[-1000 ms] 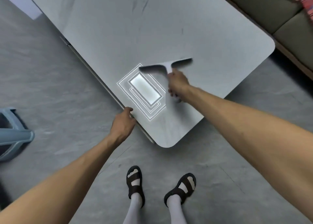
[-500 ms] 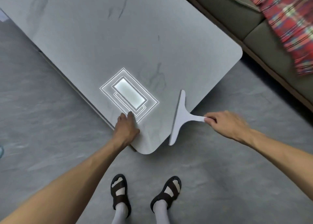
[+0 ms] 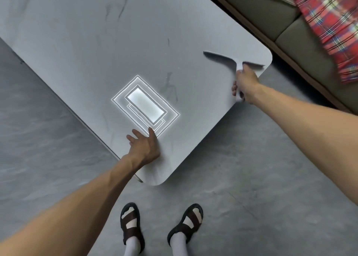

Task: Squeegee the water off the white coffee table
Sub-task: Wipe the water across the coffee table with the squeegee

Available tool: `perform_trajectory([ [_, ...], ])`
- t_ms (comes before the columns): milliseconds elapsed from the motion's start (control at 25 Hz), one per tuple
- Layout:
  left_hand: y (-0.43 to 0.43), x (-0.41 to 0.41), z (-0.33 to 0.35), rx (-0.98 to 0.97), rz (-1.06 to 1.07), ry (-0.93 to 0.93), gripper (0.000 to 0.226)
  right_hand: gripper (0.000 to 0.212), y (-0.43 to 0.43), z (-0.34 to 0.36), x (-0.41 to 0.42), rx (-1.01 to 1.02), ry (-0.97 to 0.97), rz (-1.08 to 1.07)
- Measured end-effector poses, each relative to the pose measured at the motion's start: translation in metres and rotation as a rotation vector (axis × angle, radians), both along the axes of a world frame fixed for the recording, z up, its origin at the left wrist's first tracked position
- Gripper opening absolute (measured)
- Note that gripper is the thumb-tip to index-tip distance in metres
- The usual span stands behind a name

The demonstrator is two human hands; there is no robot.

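The white coffee table has a marbled top and rounded corners, and it runs from the upper left to the near corner by my feet. My right hand is shut on the handle of a white squeegee. Its blade lies blurred across the table's right corner, near the edge. My left hand rests flat on the top near the front corner, fingers spread. A bright ceiling-light reflection shines on the glossy surface just beyond that hand. No water shows clearly.
A grey-green sofa with a wooden base runs along the upper right, close to the table's corner. A red plaid cloth lies on it. Grey floor surrounds the table. My sandalled feet stand just below the near corner.
My right hand has lifted the squeegee from off the table's front edge to the right corner, with the blade turned crosswise. My left hand stays near the front corner, fingers now spread.
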State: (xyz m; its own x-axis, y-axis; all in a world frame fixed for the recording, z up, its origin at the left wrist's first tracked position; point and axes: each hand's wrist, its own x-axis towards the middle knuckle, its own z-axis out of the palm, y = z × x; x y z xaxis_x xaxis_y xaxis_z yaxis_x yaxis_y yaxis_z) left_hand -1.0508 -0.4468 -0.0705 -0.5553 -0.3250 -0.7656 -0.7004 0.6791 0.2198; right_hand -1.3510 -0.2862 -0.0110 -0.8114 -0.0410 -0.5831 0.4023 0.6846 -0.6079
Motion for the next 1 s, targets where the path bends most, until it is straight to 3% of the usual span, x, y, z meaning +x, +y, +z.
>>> perform_trajectory([
  [160, 0.000, -0.002, 0.004, 0.008, 0.001, -0.012, 0.074, 0.040, 0.033, 0.007, 0.069, 0.149, 0.067, 0.154],
  [240, 0.001, -0.002, 0.006, 0.018, -0.017, -0.014, 0.072, 0.040, 0.054, 0.021, 0.116, 0.149, -0.027, 0.141],
  [400, -0.013, 0.003, 0.009, -0.105, 0.113, 0.165, 0.062, 0.031, 0.053, 0.061, 0.154, -0.040, -0.206, 0.028],
  [520, -0.046, 0.005, 0.007, -0.224, 0.116, 0.137, 0.113, 0.028, -0.004, 0.058, 0.090, -0.192, -0.074, -0.206],
  [640, -0.076, 0.004, -0.005, -0.220, 0.195, 0.055, 0.137, 0.029, -0.073, 0.048, 0.033, -0.394, -0.197, -0.551],
  [720, -0.084, 0.004, -0.018, -0.211, 0.195, 0.059, 0.139, 0.036, -0.111, 0.031, 0.016, -0.360, -0.173, -0.510],
  [840, -0.087, 0.006, -0.026, -0.207, 0.173, 0.088, 0.138, 0.032, -0.157, 0.010, 0.022, -0.247, -0.110, -0.259],
  [920, -0.088, 0.006, -0.027, -0.195, 0.197, 0.094, 0.138, 0.034, -0.171, 0.004, 0.034, -0.151, -0.114, -0.235],
  [1000, -0.088, 0.005, -0.027, -0.199, 0.192, 0.083, 0.137, 0.052, -0.166, -0.003, 0.051, -0.047, -0.033, -0.076],
])
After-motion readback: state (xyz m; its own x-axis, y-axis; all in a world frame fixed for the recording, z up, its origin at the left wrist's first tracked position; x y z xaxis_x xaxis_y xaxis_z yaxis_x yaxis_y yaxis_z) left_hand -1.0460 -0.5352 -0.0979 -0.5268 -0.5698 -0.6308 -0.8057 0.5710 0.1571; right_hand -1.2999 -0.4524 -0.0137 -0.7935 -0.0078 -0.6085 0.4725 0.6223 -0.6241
